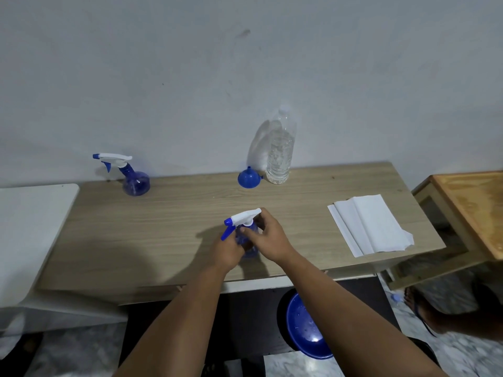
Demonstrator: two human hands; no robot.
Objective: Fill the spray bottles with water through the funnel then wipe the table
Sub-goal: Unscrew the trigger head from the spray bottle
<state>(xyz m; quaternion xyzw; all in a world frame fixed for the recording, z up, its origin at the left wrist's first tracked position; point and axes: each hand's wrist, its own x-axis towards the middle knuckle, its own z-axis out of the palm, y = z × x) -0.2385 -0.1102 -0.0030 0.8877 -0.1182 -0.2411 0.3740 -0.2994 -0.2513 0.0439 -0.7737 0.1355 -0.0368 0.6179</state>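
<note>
A blue spray bottle [249,250] with a white trigger head [245,216] stands near the front middle of the wooden table [174,213]. My left hand [227,251] wraps its round body from the left. My right hand [268,238] grips its neck just under the head. A second blue spray bottle [134,182] stands at the back left by the wall. A blue funnel [248,178] lies mouth down at the back middle, beside a clear water bottle [280,151] with a white cap.
Folded white paper towels [367,224] lie on the right of the table. A white surface [30,227] adjoins the left end and a wooden stand [473,210] the right. A blue basin [304,326] sits on the floor under the front edge.
</note>
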